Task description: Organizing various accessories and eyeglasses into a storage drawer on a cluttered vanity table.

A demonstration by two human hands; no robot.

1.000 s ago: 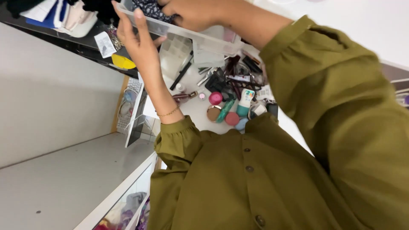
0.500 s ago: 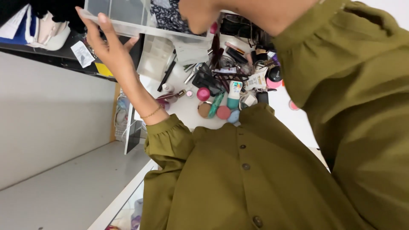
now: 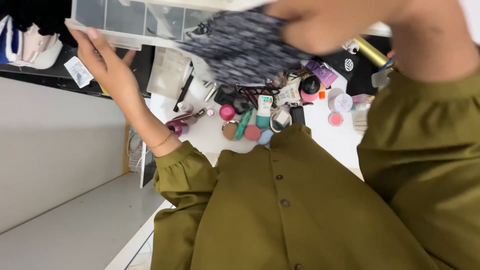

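Up at the left, the left hand [image 3: 107,67] grips the near edge of a clear plastic compartment organiser [image 3: 117,20], thumb on top of the rim and fingers curled underneath — clamped on it and holding it raised above the white table [image 3: 330,142]. A thin gold bracelet [image 3: 162,141] sits on that wrist, just above the gathered cuff of the olive-green shirt [image 3: 300,210]. Behind the hand, on a dark shelf, lie a pale cap [image 3: 32,47] and a small white tag [image 3: 79,71].

Further right, a dark patterned fabric pouch [image 3: 240,47] hangs blurred against the organiser's underside, pinched at its upper right by the right hand [image 3: 350,25], whose fingers are closed on it.

Below the pouch the table is strewn with cosmetics: a magenta round bottle [image 3: 177,127], a pink ball-shaped jar [image 3: 227,112], a teal-and-white tube [image 3: 263,111], a blue egg-shaped sponge [image 3: 265,136], a black compact [image 3: 311,85], a purple box [image 3: 323,73] and — near the right sleeve — a gold tube [image 3: 371,51].
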